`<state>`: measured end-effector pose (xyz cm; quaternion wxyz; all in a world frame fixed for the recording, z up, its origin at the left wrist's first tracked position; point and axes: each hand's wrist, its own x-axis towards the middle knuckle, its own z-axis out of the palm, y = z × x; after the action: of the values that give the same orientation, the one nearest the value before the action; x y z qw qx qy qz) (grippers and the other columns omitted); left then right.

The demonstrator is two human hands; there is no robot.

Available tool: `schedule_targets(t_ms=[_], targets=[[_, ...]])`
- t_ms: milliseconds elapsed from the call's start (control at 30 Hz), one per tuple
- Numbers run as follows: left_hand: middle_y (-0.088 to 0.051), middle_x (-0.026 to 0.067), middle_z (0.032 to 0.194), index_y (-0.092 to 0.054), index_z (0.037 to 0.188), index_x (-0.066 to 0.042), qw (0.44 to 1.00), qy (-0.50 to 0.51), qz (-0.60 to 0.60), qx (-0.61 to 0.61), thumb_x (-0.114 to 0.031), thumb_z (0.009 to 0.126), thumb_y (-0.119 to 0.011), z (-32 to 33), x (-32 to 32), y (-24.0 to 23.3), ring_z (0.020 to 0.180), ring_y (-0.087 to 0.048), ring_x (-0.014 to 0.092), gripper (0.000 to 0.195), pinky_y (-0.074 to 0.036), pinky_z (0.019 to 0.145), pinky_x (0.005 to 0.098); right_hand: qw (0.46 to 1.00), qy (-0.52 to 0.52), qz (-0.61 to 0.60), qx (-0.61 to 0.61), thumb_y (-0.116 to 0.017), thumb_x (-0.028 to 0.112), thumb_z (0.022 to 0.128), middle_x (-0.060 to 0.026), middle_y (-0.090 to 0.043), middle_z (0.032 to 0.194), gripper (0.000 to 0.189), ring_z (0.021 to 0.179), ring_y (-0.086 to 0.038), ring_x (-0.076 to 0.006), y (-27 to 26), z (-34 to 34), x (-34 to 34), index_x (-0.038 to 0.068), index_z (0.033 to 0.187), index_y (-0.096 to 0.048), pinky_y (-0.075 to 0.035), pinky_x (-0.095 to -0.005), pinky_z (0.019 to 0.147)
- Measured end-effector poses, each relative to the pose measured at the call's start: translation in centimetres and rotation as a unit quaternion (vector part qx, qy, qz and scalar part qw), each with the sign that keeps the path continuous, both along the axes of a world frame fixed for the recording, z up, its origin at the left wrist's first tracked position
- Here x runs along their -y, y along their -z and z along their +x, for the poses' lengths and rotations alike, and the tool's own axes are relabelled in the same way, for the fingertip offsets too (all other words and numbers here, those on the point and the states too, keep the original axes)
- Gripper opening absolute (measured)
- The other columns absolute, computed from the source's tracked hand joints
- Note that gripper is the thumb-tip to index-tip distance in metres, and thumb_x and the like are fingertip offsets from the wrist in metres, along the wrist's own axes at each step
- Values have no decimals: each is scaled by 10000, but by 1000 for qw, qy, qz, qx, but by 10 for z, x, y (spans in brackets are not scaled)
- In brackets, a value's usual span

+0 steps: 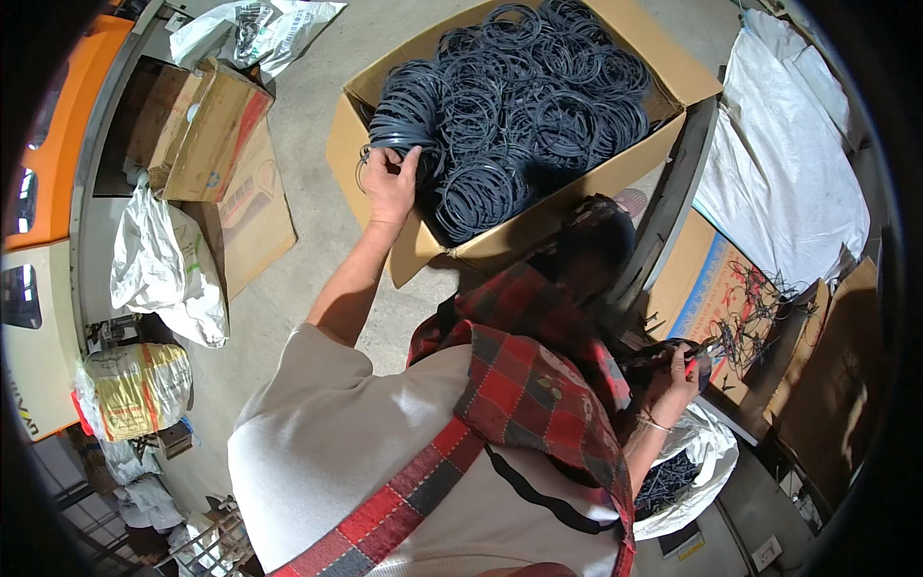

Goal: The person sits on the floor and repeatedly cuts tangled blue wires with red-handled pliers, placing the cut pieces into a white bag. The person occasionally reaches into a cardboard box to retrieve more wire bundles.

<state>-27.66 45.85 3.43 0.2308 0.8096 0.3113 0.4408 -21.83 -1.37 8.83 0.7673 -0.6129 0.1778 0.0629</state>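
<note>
My left hand (pixel 389 189) is at the left end of an open cardboard box (pixel 577 189), its fingers on thin black rings (pixel 407 108) that lean in a long stacked row. One ring sticks out to the left of the fingers. More black rings (pixel 483 191) fill the box in coiled bundles. My right hand (pixel 674 382), low on the right, grips a small hand tool with red handles (pixel 692 368), seemingly nippers. The tool's metal tip points at a tangle of thin black scraps (pixel 750 324) on a printed carton; whether it touches them I cannot tell.
Under my right forearm stands a white sack (pixel 710 498) of small black pieces. A large white sack (pixel 786 159) lies at the right. Flattened cartons (pixel 252 209) and a white plastic bag (pixel 169 260) are on the left, beside an orange and cream machine (pixel 36 288).
</note>
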Motion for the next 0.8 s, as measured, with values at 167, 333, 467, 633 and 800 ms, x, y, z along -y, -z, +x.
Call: schedule_targets(t_ms=[167, 333, 467, 633, 800], targets=[[-545, 56, 589, -529, 724, -28, 994, -18, -45, -98, -206, 787, -735, 3, 0, -2, 533, -520, 165, 279, -439, 547, 293, 1000, 6, -8, -24, -586, 84, 891, -24, -558, 795, 111, 699, -534, -128, 0, 1, -3, 32, 985, -557, -430, -257, 625], [-626, 83, 655, -633, 826, -21, 980, 35, -111, -161, -235, 824, -684, 0, -2, -9, 575, -595, 184, 220, -475, 566, 320, 1000, -13, 3, -23, -579, 72, 890, -28, -547, 789, 103, 683, -510, -123, -2, 3, -8, 25, 978, -552, -414, -249, 617], [-660, 59, 750, -648, 916, 9, 862, 99, -496, -35, -222, 861, -647, 1, 1, -22, 623, -621, 160, 237, -494, 592, 276, 1000, -23, 7, -8, -580, 67, 887, -34, -540, 785, 105, 679, -501, -124, 6, 3, -4, 17, 975, -551, -408, -245, 615], [-657, 82, 793, -641, 947, 22, 936, 87, -326, -102, -207, 863, -641, -7, 11, -21, 664, -624, 170, 244, -499, 625, 272, 1000, -23, 2, -12, -580, 62, 885, -36, -540, 781, 100, 674, -503, -127, 2, 1, -7, 13, 967, -551, -410, -246, 612], [-569, 203, 1090, -612, 1046, -26, 988, 55, -40, -141, -188, 811, -669, -10, 30, -22, 1008, -542, 307, 291, -431, 854, 371, 1000, -27, 1, -11, -583, 64, 883, -40, -541, 780, 103, 662, -503, -132, 2, 0, -6, 9, 963, -549, -412, -249, 608]])
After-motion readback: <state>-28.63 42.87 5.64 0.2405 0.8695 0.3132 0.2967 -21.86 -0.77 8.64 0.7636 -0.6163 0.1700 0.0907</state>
